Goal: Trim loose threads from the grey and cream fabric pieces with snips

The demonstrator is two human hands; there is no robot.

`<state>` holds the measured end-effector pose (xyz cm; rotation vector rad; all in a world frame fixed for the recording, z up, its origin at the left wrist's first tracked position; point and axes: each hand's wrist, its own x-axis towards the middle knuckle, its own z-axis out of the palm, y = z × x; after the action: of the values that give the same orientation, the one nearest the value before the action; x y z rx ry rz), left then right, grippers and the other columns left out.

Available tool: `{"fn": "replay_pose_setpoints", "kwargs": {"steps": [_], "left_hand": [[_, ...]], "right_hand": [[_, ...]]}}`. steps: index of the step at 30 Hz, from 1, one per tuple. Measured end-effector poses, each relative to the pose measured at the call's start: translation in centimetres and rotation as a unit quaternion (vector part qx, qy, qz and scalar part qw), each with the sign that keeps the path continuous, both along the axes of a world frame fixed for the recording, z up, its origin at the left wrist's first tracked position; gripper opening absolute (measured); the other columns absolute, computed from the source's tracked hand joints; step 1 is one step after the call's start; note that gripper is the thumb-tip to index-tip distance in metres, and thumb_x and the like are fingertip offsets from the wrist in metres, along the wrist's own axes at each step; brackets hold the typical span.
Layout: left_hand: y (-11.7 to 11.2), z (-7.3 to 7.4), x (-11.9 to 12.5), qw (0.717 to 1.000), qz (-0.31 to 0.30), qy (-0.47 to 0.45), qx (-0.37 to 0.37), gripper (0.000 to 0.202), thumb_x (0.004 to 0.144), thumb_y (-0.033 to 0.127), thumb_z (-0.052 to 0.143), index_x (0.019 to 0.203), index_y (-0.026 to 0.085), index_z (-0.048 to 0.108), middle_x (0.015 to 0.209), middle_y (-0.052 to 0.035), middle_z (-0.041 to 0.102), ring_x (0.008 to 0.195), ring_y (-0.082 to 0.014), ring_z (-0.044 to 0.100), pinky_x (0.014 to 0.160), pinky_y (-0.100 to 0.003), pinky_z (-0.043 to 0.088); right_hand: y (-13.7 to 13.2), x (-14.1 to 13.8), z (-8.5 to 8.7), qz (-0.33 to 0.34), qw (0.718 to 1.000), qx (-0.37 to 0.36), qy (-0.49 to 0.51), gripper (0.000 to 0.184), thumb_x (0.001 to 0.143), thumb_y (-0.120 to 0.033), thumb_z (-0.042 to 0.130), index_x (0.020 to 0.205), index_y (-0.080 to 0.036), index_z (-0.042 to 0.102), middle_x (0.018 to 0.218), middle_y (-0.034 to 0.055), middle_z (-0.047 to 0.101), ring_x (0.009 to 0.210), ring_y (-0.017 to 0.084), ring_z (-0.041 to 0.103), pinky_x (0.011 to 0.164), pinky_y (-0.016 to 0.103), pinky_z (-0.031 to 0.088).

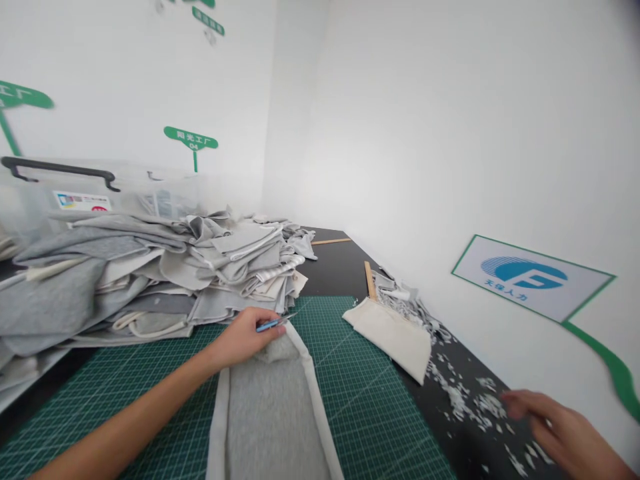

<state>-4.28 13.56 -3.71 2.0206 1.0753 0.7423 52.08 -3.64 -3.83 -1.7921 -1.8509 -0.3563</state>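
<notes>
My left hand [247,335] is closed around small blue-handled scissors [274,324], blades pointing right, and rests on the far end of a grey fabric piece [273,413] with pale edging that lies on the green cutting mat [370,400]. My right hand [560,427] lies low at the right, fingers spread flat over small white fabric scraps [470,397] on the black table, and holds nothing.
A big heap of grey and cream fabric pieces [150,280] fills the left side, with a clear plastic bin [75,193] behind it. A cream fabric piece [395,333] and a wooden ruler [369,280] lie near the white wall at right.
</notes>
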Motion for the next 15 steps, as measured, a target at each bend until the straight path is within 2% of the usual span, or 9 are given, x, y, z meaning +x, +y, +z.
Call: {"fn": "replay_pose_setpoints", "kwargs": {"steps": [1,2,3,5,7,9,11,12,15], "left_hand": [[0.0,0.1,0.0,1.000,-0.001,-0.001,-0.002,0.032,0.096,0.043,0.058,0.095,0.012,0.065,0.089,-0.0027,0.066,0.083,-0.0174,0.065,0.079,-0.036,0.055],[-0.1,0.2,0.0,1.000,-0.002,-0.002,-0.005,0.033,0.096,0.044,0.058,0.095,0.012,0.065,0.089,-0.0027,0.066,0.083,-0.0176,0.065,0.079,-0.036,0.055],[-0.1,0.2,0.0,1.000,-0.003,-0.004,-0.008,0.033,0.096,0.044,0.058,0.095,0.012,0.065,0.089,-0.0027,0.066,0.083,-0.0178,0.065,0.080,-0.036,0.054],[-0.2,0.3,0.1,1.000,-0.005,-0.009,-0.011,0.035,0.095,0.046,0.058,0.093,0.012,0.066,0.088,-0.0027,0.067,0.083,-0.0180,0.065,0.080,-0.036,0.053],[-0.3,0.4,0.2,1.000,-0.004,-0.014,-0.012,0.036,0.094,0.047,0.058,0.090,0.013,0.068,0.086,-0.0027,0.068,0.082,-0.0180,0.064,0.078,-0.034,0.050],[-0.3,0.4,0.2,1.000,0.000,-0.018,-0.009,0.037,0.092,0.049,0.058,0.087,0.015,0.070,0.083,-0.0022,0.070,0.081,-0.0185,0.063,0.074,-0.030,0.047],[-0.3,0.5,0.2,1.000,0.007,-0.021,-0.005,0.037,0.091,0.050,0.057,0.083,0.016,0.071,0.081,-0.0016,0.070,0.079,-0.0193,0.061,0.072,-0.028,0.045],[-0.3,0.5,0.2,1.000,0.011,-0.021,-0.003,0.038,0.090,0.051,0.057,0.082,0.017,0.071,0.080,-0.0013,0.070,0.079,-0.0195,0.060,0.071,-0.027,0.044],[-0.3,0.7,0.1,1.000,0.018,-0.023,-0.002,0.036,0.089,0.049,0.058,0.081,0.017,0.072,0.078,-0.0008,0.068,0.077,-0.0188,0.058,0.069,-0.026,0.041]], "right_hand": [[-0.3,-1.7,0.2,0.015,0.998,-0.053,0.005,0.033,0.085,-0.045,0.056,0.064,-0.027,0.076,0.093,0.0156,0.079,0.081,0.030,0.078,0.070,0.035,0.065],[-0.3,-3.9,0.5,0.017,0.999,-0.045,0.016,0.033,0.086,-0.046,0.055,0.074,-0.026,0.078,0.097,0.0151,0.079,0.088,0.033,0.077,0.078,0.041,0.065],[-0.2,-6.5,0.8,0.017,0.999,-0.042,0.031,0.035,0.089,-0.046,0.052,0.096,-0.024,0.078,0.107,0.0137,0.078,0.099,0.033,0.075,0.089,0.046,0.062],[0.5,-12.1,1.0,0.051,0.993,-0.102,0.037,0.044,0.096,-0.041,0.049,0.136,-0.026,0.059,0.137,0.0097,0.063,0.124,0.029,0.063,0.105,0.048,0.053],[1.5,-17.4,0.9,0.142,0.976,-0.166,0.025,0.051,0.100,-0.034,0.046,0.150,-0.029,0.042,0.152,0.0051,0.048,0.140,0.026,0.047,0.117,0.048,0.038],[2.5,-21.0,0.3,0.242,0.943,-0.228,0.012,0.051,0.101,-0.031,0.043,0.152,-0.032,0.036,0.155,0.0016,0.042,0.144,0.023,0.040,0.120,0.045,0.031],[3.0,-22.0,-0.6,0.289,0.918,-0.270,-0.015,0.050,0.102,-0.031,0.041,0.152,-0.032,0.035,0.156,-0.0004,0.040,0.144,0.022,0.039,0.120,0.042,0.031],[2.9,-21.6,-1.2,0.281,0.920,-0.272,-0.036,0.049,0.102,-0.032,0.040,0.152,-0.029,0.037,0.156,0.0005,0.040,0.143,0.022,0.040,0.119,0.041,0.033],[1.6,-17.4,-2.8,0.154,0.956,-0.218,-0.124,0.048,0.100,-0.034,0.042,0.144,-0.016,0.051,0.149,0.0103,0.047,0.133,0.029,0.052,0.109,0.043,0.048]]}}
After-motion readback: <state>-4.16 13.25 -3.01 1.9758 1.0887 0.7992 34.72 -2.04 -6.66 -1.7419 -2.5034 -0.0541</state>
